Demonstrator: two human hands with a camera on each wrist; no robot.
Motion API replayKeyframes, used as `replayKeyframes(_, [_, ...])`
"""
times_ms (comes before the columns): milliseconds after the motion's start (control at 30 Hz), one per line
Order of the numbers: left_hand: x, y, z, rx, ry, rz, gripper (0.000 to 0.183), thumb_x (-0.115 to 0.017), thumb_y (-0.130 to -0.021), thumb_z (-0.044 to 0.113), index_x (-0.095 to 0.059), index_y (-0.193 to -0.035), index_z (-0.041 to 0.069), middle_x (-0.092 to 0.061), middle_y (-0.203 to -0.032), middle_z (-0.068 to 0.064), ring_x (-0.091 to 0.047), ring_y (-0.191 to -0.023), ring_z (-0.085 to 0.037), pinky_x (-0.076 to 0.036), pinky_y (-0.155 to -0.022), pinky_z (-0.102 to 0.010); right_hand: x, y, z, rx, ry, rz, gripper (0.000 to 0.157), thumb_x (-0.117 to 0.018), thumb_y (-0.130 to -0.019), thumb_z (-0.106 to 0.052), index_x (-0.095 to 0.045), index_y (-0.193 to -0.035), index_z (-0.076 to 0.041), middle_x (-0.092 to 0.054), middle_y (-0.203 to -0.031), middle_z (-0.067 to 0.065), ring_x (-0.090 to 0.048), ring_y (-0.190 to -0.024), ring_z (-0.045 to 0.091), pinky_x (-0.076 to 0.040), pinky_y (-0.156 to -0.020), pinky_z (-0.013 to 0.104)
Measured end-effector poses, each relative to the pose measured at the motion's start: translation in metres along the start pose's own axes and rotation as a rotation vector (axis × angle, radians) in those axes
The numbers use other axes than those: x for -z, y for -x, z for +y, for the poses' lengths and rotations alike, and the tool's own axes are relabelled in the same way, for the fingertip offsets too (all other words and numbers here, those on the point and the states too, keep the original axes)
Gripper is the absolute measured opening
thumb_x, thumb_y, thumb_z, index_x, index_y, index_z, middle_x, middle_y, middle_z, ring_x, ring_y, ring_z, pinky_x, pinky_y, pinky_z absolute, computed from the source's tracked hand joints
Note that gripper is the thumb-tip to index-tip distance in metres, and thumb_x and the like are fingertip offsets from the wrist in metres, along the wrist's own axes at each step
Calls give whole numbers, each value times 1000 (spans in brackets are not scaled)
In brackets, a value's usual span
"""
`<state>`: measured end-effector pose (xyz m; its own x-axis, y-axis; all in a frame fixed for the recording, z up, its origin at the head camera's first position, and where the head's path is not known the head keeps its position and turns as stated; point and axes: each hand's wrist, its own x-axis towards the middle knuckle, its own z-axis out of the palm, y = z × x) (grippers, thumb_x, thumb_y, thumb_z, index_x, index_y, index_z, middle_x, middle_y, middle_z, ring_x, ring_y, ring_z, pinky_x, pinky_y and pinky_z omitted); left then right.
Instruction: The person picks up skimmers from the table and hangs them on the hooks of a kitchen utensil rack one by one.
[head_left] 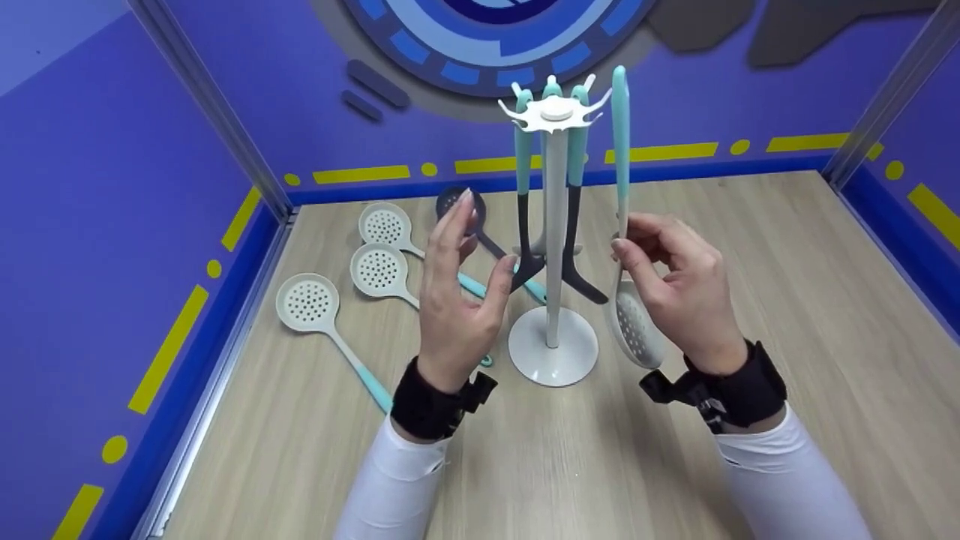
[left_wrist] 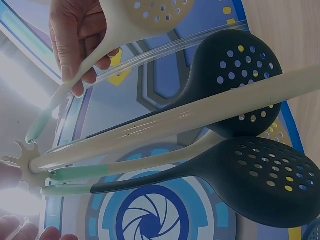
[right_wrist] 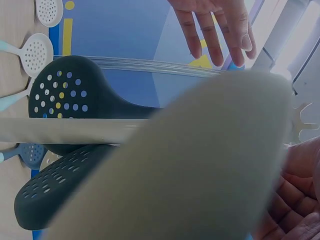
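My right hand (head_left: 682, 289) pinches the lower handle of a cream skimmer (head_left: 622, 142) with a teal grip. The skimmer stands nearly upright, perforated bowl down, right of a white utensil stand (head_left: 555, 225). Its handle tip is beside the stand's hooked top; in the left wrist view the tip (left_wrist: 37, 132) is close to a prong, and I cannot tell whether they touch. Two dark skimmers (left_wrist: 250, 185) and a cream one (left_wrist: 165, 157) hang on the stand. My left hand (head_left: 461, 300), left of the pole, has its fingers extended and holds nothing.
Left of the stand, cream skimmers (head_left: 307, 304) and a dark skimmer (head_left: 491, 244) lie on the wooden table (head_left: 300, 450). The stand's round white base (head_left: 574, 367) is at the table's middle. Blue patterned panels (head_left: 262, 90) wall the back and sides.
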<state>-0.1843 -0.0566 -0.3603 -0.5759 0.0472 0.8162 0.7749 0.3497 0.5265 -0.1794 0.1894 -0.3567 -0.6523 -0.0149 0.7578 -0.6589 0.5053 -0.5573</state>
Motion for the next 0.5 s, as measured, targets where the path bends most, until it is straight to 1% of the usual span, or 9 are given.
replayKeyframes(167, [0, 1, 0, 8, -5, 0, 66, -65, -96, 20, -34, -152, 5, -39, -156, -8, -48, -135, -18, -51, -107, -39, -2, -1, -10, -30, -27, 0, 19, -68, -91, -1, -69, -110, 0, -71, -89, 7, -63, -73, 3, -51, -66, 10])
replayKeyframes(300, [0, 1, 0, 17, -13, -4, 65, -64, -97, 21, -34, -152, 6, -39, -156, -8, -48, -136, -16, -52, -107, -40, -2, -3, -20, -31, -50, -14, 18, -67, -91, 0, -69, -109, 3, -71, -89, 9, -64, -72, 5, -52, -67, 10])
replayKeyframes(400, [0, 1, 0, 16, -13, -5, 65, -64, -97, 21, -34, -152, 5, -39, -156, -8, -48, -136, -17, -51, -108, -36, -3, -2, -19, -26, -55, -23, 18, -67, -92, -1, -69, -110, 2, -71, -90, 8, -64, -73, 6, -52, -67, 10])
replayKeyframes(500, [-1, 1, 0, 17, -13, -6, 65, -64, -97, 21, -34, -152, 6, -39, -156, -8, -48, -136, -16, -50, -108, -34, -5, 0, -10, -26, -55, -30, 19, -68, -91, -1, -70, -110, 0, -71, -90, 6, -64, -73, 5, -53, -67, 11])
